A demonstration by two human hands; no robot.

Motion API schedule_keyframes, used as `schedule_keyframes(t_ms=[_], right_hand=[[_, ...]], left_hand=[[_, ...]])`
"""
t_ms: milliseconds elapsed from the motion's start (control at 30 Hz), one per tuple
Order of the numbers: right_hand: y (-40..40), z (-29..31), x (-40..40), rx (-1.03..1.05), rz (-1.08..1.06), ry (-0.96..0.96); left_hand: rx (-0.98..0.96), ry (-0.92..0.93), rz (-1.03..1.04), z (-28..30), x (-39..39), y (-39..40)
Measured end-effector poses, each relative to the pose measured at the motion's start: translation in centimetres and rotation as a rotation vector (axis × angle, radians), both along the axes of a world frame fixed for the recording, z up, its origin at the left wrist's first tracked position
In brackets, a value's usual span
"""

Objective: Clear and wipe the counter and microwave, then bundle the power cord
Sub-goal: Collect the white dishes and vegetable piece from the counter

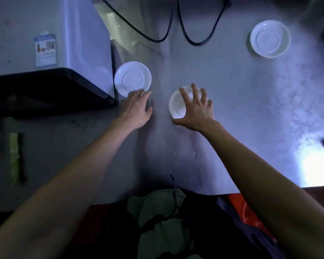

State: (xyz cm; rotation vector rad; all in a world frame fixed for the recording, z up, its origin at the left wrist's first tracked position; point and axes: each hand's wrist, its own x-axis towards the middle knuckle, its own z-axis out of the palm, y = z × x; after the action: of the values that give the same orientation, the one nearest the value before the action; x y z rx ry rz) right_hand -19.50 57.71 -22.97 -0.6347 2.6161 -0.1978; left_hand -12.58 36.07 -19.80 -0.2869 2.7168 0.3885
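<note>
Middle saucer (178, 105) sat on the counter (232, 128), right hand (195, 109) spread over it, fingers clawing the rim. Left hand (137, 107) lay flat, fingertips touching the saucer (132, 79) beside the microwave (45, 43). Best lift by rims, then stack; third saucer (269, 39) was well apart.

Looking down, I see my right hand (195, 107) spread over a white saucer (178, 104) on the grey counter (232, 101), fingers curled round its far rim and thumb at its near edge. My left hand (137, 107) lies flat with straight fingers, its fingertips (138, 92) touching the near rim of a second saucer (132, 78), which sits just beside the microwave (45, 43) at the left. A third saucer (270, 38) rests well apart at the far right, and two loops of black power cord (187, 34) hang at the back.
</note>
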Motion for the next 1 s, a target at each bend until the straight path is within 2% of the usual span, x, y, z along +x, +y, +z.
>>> schedule_keyframes(t_ms=[267,533,767,867,1000], right_hand=[[-1.0,-0.7,-5.0,-0.049,0.009,0.022],[-1.1,-1.4,-7.4,-0.065,-0.016,0.021],[-1.1,-1.9,-8.1,-0.054,-0.032,0.030],[-1.5,-2.0,-8.2,-0.033,-0.037,0.032],[-2.0,-2.0,-8.6,-0.022,-0.046,0.022]], left_hand=[[-0.045,-0.078,0.047,-1.0,-3.2,-0.7],[-0.057,-0.037,0.003,-2.5,-4.2,1.6],[-0.036,0.150,0.033,-2.3,-5.6,0.3],[-0.104,0.022,0.049,-2.3,-7.2,-1.3],[-0.081,-0.134,0.062,-2.7,-9.2,-2.7]])
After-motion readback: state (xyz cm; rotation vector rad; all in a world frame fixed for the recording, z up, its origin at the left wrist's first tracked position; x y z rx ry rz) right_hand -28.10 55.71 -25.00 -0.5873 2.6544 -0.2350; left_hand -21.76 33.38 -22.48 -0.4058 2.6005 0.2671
